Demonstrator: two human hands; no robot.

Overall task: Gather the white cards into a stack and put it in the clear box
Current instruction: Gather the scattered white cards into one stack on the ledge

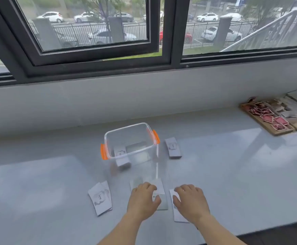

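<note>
A clear box (108, 137) with orange clips stands mid-counter; a white card (120, 153) shows through its wall, inside or just behind, I cannot tell. To the right of the box lies a small pile of white cards (173, 148). Two overlapping cards (100, 198) lie at front left. My left hand (142, 202) rests palm down on loose cards (159, 189) in front of the box. My right hand (191, 202) lies flat on another card (178, 216). Neither hand is closed around anything.
A pale grey counter (232, 165) runs under a dark-framed window. At far right a wooden board (268, 129) holds several red-backed cards and grey pieces. The counter's front edge falls away at lower right.
</note>
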